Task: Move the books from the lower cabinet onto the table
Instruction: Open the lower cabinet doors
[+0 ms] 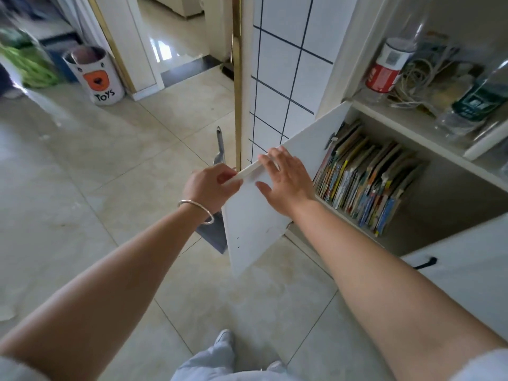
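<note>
A row of colourful thin books [365, 182] stands leaning in the lower cabinet compartment at the right. The white left cabinet door [255, 224] is swung open toward me. My left hand [209, 185], with a silver bangle on the wrist, grips the door's top edge from the outer side. Over the same edge lies my right hand [286, 180], fingers spread and flat on the door's inner face. Neither hand touches the books. No table is in view.
The right cabinet door [464, 276] with a black handle hangs open at the lower right. The shelf above holds a red can [384, 70], cables and bottles. A dustpan [217, 160] leans behind the open door. A TOYS bin [96, 78] stands far left on the tiled floor.
</note>
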